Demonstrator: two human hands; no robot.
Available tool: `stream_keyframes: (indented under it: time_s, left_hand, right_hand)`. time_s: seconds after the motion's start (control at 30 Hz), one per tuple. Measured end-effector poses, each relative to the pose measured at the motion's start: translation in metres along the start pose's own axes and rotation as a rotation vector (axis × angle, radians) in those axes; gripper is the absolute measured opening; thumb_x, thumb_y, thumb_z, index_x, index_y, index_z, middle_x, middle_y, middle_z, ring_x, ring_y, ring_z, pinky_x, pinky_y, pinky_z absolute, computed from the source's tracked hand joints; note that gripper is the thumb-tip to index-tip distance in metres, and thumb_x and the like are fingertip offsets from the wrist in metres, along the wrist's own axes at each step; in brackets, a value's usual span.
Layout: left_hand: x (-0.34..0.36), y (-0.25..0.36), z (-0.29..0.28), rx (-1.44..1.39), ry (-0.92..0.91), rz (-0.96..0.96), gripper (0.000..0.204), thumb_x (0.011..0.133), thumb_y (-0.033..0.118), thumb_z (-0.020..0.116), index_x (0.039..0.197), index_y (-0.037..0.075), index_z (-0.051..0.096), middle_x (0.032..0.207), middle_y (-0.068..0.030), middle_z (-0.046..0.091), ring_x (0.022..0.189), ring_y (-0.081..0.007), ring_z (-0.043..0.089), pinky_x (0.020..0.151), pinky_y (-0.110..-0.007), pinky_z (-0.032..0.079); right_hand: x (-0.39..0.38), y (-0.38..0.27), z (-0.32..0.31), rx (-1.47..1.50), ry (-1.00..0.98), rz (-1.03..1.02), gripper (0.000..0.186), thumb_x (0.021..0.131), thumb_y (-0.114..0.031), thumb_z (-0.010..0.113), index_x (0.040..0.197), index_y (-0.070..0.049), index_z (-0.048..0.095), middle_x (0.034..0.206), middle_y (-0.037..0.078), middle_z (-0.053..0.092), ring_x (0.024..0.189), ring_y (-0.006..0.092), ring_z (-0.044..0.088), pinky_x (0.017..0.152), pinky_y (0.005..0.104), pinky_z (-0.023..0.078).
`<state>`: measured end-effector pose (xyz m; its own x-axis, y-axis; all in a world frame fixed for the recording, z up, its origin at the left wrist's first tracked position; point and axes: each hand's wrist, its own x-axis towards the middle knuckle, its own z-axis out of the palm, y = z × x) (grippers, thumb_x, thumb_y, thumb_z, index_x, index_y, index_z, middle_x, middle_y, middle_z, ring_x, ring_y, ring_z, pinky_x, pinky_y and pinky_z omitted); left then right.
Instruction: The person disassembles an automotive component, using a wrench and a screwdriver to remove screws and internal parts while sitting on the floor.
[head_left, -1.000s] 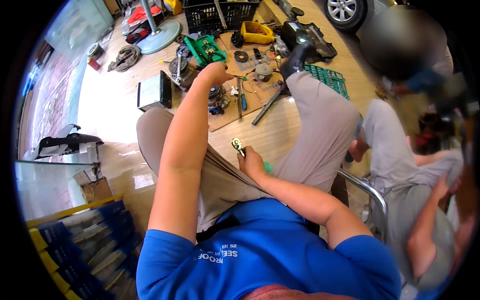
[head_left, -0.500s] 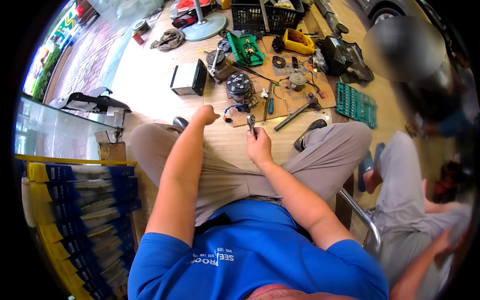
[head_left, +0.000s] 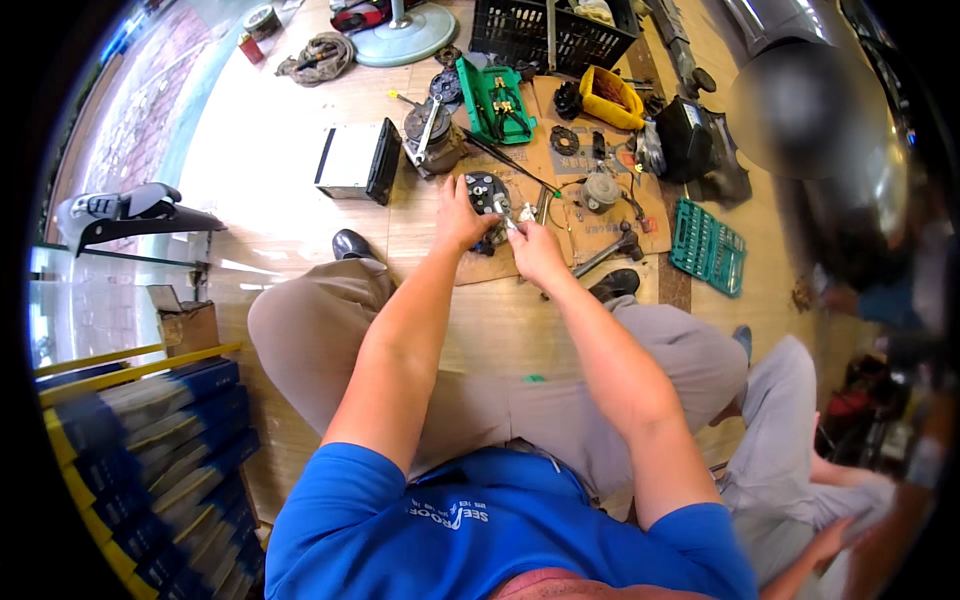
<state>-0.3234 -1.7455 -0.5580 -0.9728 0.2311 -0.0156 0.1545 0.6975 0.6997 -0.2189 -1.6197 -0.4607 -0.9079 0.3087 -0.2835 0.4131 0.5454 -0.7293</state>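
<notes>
**Left hand and right hand near each other**

The left arm reaches forward, almost straight, its thumb spread rightward from the fingers. The right arm slants inward, elbow slightly bent, its hand curled in a grip.

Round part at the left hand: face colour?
The round part is mostly black; best seen in the head view.
</notes>
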Motion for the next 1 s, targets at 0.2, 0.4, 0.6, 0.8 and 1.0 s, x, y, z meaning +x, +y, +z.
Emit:
stream_keyframes:
  time_s: [0.2,0.4,0.6,0.8,1.0]
  left_hand:
    - [0.002,-0.009,0.021,0.027,0.140,0.044,0.096,0.066,0.035,0.083,0.142,0.000,0.036,0.148,-0.0201,0.035,0.137,-0.0398,0.033,0.115,-0.046,0.028]
    - [0.005,-0.016,0.025,-0.026,0.188,0.052,0.087,0.067,0.033,0.079,0.139,0.004,0.040,0.146,-0.0184,0.036,0.131,-0.0410,0.036,0.112,-0.048,0.031]
    - [0.007,-0.018,0.024,-0.023,0.191,0.069,0.083,0.070,0.032,0.076,0.139,0.005,0.040,0.146,-0.0169,0.036,0.131,-0.0403,0.037,0.111,-0.048,0.032]
    - [0.011,-0.022,0.031,-0.013,0.173,0.079,0.084,0.069,0.036,0.077,0.139,0.006,0.041,0.148,-0.0156,0.037,0.134,-0.0389,0.036,0.110,-0.049,0.032]
    - [0.010,-0.049,0.036,0.058,0.187,0.111,0.077,0.071,0.028,0.072,0.139,0.007,0.041,0.149,-0.0148,0.035,0.134,-0.0406,0.035,0.110,-0.050,0.031]
  right_hand:
    - [0.072,0.018,0.019,-0.204,-0.050,-0.149,0.029,0.093,-0.026,0.059,0.103,0.001,0.066,0.092,0.024,0.068,0.089,0.0405,0.065,0.079,0.0444,0.051]
    - [0.088,0.019,0.039,-0.215,-0.107,-0.110,0.029,0.094,-0.025,0.059,0.104,0.001,0.064,0.094,0.024,0.067,0.089,0.0402,0.065,0.079,0.0445,0.051]
    - [0.088,0.001,0.040,-0.389,-0.097,-0.106,0.027,0.094,-0.024,0.056,0.104,0.000,0.061,0.095,0.027,0.067,0.091,0.0446,0.064,0.082,0.0513,0.051]
    - [0.085,-0.012,0.043,-0.474,-0.051,-0.155,0.029,0.096,-0.023,0.054,0.102,0.005,0.058,0.086,0.027,0.067,0.079,0.0420,0.068,0.071,0.0499,0.054]
    - [0.080,-0.039,0.067,0.020,-0.249,0.338,0.032,0.098,-0.023,0.052,0.103,0.008,0.055,0.079,0.026,0.066,0.055,0.0320,0.066,0.049,0.0430,0.053]
